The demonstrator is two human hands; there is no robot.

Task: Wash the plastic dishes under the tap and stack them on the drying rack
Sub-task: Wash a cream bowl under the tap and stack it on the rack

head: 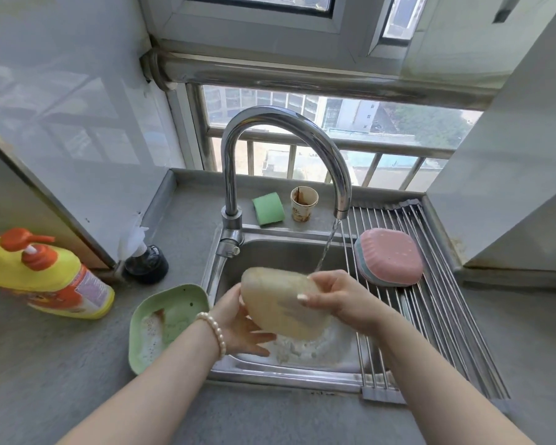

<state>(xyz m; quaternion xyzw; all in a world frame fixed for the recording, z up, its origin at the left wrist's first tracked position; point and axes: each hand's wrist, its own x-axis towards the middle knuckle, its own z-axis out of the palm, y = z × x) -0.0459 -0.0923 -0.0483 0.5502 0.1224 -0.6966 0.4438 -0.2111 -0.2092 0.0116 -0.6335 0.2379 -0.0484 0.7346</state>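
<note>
I hold a beige plastic dish (281,305) over the sink (270,252), its underside facing me. My right hand (337,298) grips its right edge, thumb on the back. My left hand (241,322) supports it from below on the left. Water runs from the tap (342,200) and falls just behind the dish. A green plastic dish (167,319) with brown residue lies on the counter to the left of the sink. On the roll-up drying rack (446,300) at the right, a pink dish (390,255) lies upside down on a blue one.
A yellow soap bottle (45,277) with an orange pump stands at far left. A small dark bottle (146,263) stands near the wall corner. A green sponge (268,208) and a stained paper cup (303,203) sit behind the sink. White walls close in on both sides.
</note>
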